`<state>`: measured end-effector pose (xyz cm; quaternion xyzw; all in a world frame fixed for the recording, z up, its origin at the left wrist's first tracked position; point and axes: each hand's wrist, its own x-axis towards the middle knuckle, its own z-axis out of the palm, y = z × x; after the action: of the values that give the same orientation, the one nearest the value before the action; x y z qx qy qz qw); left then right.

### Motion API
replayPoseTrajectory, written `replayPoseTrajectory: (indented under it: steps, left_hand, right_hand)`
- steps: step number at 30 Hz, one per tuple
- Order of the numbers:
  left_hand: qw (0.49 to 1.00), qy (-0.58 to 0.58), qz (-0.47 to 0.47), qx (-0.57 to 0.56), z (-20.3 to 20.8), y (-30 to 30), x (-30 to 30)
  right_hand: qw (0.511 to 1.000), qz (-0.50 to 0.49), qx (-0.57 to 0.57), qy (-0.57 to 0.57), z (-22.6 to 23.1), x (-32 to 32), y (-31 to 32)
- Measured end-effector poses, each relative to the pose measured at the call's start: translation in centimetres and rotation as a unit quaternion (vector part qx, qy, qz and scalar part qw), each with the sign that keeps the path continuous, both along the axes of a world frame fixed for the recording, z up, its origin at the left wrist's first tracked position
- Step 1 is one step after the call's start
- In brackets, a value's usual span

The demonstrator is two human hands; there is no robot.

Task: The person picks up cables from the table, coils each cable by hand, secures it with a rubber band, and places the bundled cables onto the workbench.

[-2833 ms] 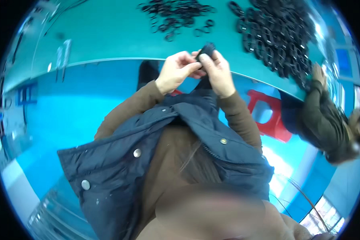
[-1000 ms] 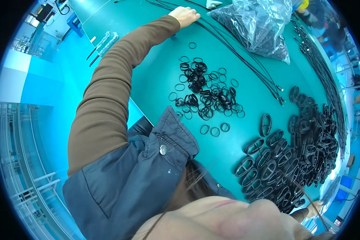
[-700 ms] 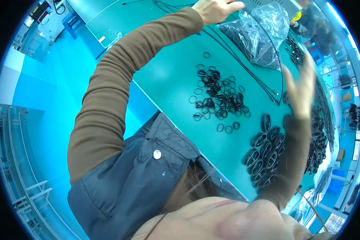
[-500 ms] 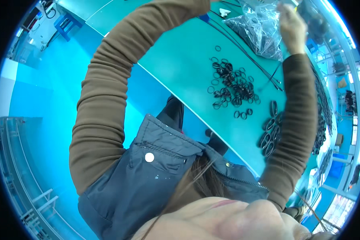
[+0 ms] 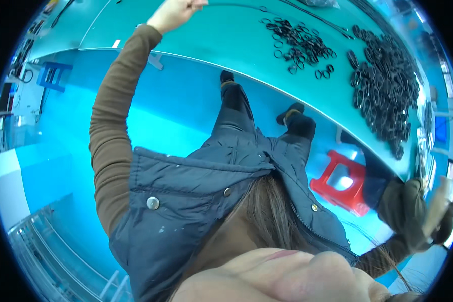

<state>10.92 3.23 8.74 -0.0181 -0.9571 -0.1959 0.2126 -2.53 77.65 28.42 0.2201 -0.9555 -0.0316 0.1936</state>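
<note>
My left hand (image 5: 178,12) is at the top left, over the green table (image 5: 136,32). Its fingers are pinched on the end of a thin black cord (image 5: 231,5), which stretches right along the tabletop. A small pile of black rings (image 5: 298,44) lies right of the cord's far end. At the far right edge my right hand (image 5: 439,207) is smeared by motion, raised from a bent arm, so its fingers cannot be made out. It is far from the rings, beside the dark olive clothing of what looks like another person (image 5: 400,206).
A big heap of black oval loops (image 5: 385,85) covers the table's right end. Long black cords (image 5: 314,17) lie behind the rings, near a clear plastic bag (image 5: 322,2). Below the table edge stands a red stool (image 5: 340,183); a blue stool (image 5: 54,75) is at left.
My left hand has moved left, and the cord in it now shows. My right arm has swung from above the table out to the far right. The whole view has shifted.
</note>
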Motion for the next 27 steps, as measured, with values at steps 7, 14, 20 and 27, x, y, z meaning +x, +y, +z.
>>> replayPoseTrajectory:
  steps: [7,14,20,27]
  left_hand:
    - [0.818,-0.397,-0.168,0.382,-1.8,19.0,4.4]
    - [0.714,-0.403,-0.272,0.505,-3.5,23.3,4.7]
    - [0.441,-0.276,-0.292,0.802,-3.5,27.4,4.7]
    - [0.6,-0.023,-0.23,0.766,-4.5,23.1,-1.0]
  right_hand:
    - [0.862,0.33,-0.258,-0.287,-20.5,9.4,-25.4]
    - [0.727,0.335,-0.423,-0.424,-25.9,9.7,-29.7]
    - [0.723,0.346,-0.435,-0.411,-26.8,6.4,-31.8]
    - [0.765,0.386,-0.223,-0.465,-29.1,10.2,-26.7]
